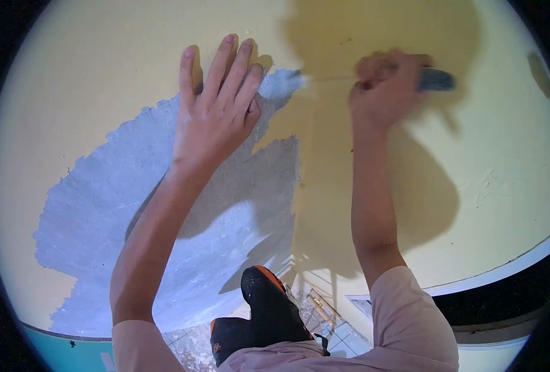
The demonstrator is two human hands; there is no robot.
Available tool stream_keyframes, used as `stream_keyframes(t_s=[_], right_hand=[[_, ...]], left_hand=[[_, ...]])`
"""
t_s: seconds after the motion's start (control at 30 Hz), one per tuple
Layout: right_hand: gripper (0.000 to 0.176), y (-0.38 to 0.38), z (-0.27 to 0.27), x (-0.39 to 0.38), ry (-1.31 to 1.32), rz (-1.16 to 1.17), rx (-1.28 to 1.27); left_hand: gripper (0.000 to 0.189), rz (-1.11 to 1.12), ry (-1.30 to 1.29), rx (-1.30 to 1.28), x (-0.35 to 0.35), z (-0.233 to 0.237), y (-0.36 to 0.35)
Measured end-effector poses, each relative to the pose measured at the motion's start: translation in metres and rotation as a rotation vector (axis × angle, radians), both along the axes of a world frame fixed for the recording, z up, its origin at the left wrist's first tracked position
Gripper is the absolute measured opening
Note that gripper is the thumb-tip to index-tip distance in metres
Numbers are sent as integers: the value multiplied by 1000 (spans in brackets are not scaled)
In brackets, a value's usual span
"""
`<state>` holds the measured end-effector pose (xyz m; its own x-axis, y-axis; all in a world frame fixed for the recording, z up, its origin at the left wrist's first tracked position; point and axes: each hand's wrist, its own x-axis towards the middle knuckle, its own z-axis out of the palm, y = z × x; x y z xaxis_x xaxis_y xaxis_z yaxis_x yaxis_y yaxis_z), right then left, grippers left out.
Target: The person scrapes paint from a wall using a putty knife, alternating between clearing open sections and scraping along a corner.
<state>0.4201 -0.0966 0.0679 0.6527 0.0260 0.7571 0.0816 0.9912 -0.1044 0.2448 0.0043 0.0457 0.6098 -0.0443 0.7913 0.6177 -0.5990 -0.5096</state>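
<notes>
My left hand (216, 105) lies flat with fingers spread on the yellow-painted wall (126, 74), at the upper edge of a bare grey patch (120, 204). The patch has a ragged paint border. My right hand (389, 84), slightly blurred, is closed around a scraper (437, 79) with a dark blue-green handle. Its thin blade, seen nearly edge-on, points left to the tip of the grey patch, close to the wall corner. Whether the blade's end touches the wall is hard to tell.
The yellow wall on the right (492, 155) meets the patched wall at a corner. Below are a tiled floor (343, 341) with debris and some thin sticks (323, 307), my dark shoes (262, 288), a dark opening with a white edge (504, 288), and a teal surface (64, 353).
</notes>
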Motion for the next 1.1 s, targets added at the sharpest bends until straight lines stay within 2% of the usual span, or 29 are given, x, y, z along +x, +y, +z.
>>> stream_keyframes(t_s=[0.03, 0.07, 0.13, 0.17, 0.23, 0.27, 0.37, 0.47, 0.53, 0.57, 0.63, 0.73, 0.83, 0.87, 0.93, 0.97, 1.03, 1.07, 1.1], right_hand=[[16, -8, 4, 4, 21, 218, 168], [16, 2, -2, 1, 31, 217, 163], [15, 26, -11, -9, -19, -82, -147], [15, 20, -7, -11, -28, -82, -140], [15, 4, -2, -15, 168, -69, -39], [15, 7, -4, -14, 171, -66, -32], [18, 18, -22, -11, 85, -103, -120], [21, 12, -17, -9, -5, -134, -166], [26, -10, -3, -7, 47, 71, 87], [26, 3, -11, -10, 54, 72, 83], [28, 35, -33, -19, 152, -127, -201], [28, 17, -39, -10, 33, -140, -129], [26, -8, -19, -19, 149, -114, 13], [26, -1, -29, -20, 155, -113, 2], [21, 19, -49, -22, 60, -214, -245], [21, 15, -43, -19, 46, -210, -236], [25, -2, -39, -11, 179, 49, -22], [25, 7, -46, -19, 197, 55, -35], [23, 19, -51, -34, 107, -91, -156]], left_hand=[[43, -1, -3, -3, 0, 1, 0], [43, -1, -4, -14, 0, 0, -1], [38, -26, -12, -1, 0, -1, -3], [33, -45, -32, 27, 0, 1, -2], [33, -47, -46, 28, 1, 0, -1], [34, -53, -42, 27, 1, -1, 0], [45, 9, 2, -14, 0, 0, -2], [45, -25, -1, -7, 0, -1, 0], [45, -7, -6, 0, 1, 0, 0], [45, 12, -4, -3, 1, -1, -1], [45, 4, 5, -13, 0, -2, -2], [45, 2, -16, 3, -1, 0, -1], [46, 9, -2, 8, 1, 0, 1], [46, 15, -6, 5, 0, -1, -1], [46, 13, 1, -4, 0, -2, -3], [47, 15, 0, -4, 0, -1, -1], [46, 8, -20, 13, 1, 2, 1], [45, 0, -17, 9, 1, -2, 1], [45, 2, -10, -4, 1, -4, 0]])
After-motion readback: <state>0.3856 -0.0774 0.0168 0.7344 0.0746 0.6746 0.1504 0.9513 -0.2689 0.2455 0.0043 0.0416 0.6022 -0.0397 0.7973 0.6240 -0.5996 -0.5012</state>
